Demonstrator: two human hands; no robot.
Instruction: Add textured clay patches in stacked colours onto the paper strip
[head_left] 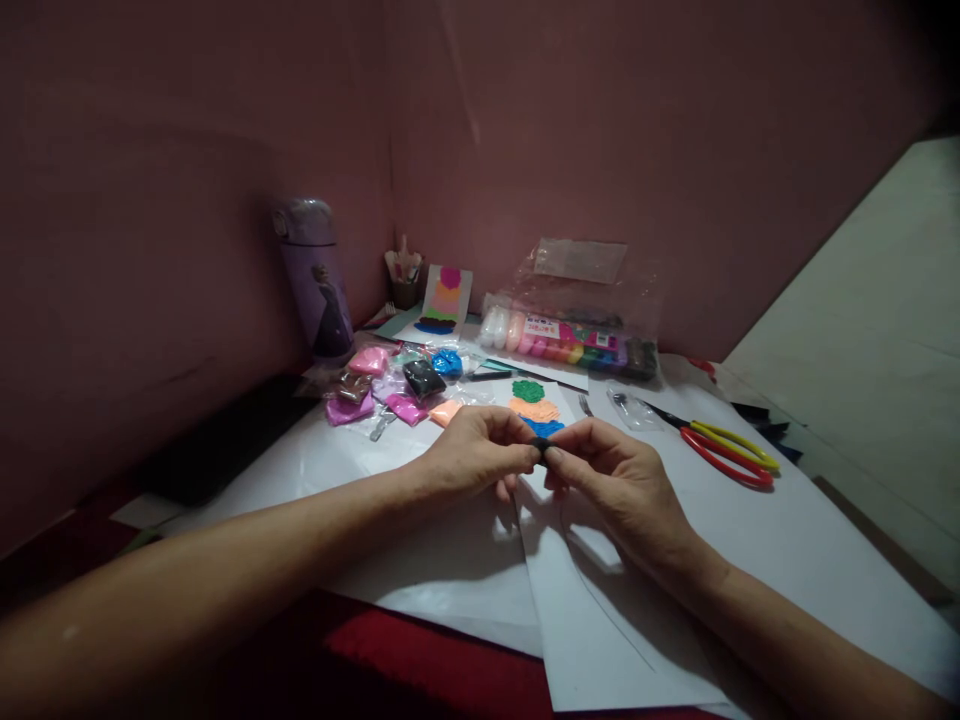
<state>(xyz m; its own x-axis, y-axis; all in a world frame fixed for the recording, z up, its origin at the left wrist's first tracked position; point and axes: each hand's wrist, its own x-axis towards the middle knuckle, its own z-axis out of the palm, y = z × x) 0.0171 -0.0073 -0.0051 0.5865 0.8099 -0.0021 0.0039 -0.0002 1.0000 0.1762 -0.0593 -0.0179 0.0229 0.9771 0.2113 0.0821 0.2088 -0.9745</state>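
Left hand (480, 450): we see it pinching a black lump (541, 447).
Right hand (619, 475): pinching the lump's other side.
Black lump: between both hands, just below the blue patch (543, 427) in our view.
Scissors (731, 468): right of both hands.

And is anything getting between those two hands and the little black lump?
Nothing visible: the left hand and right hand both pinch the black lump directly. The blue patch shows just beyond it, not in between.
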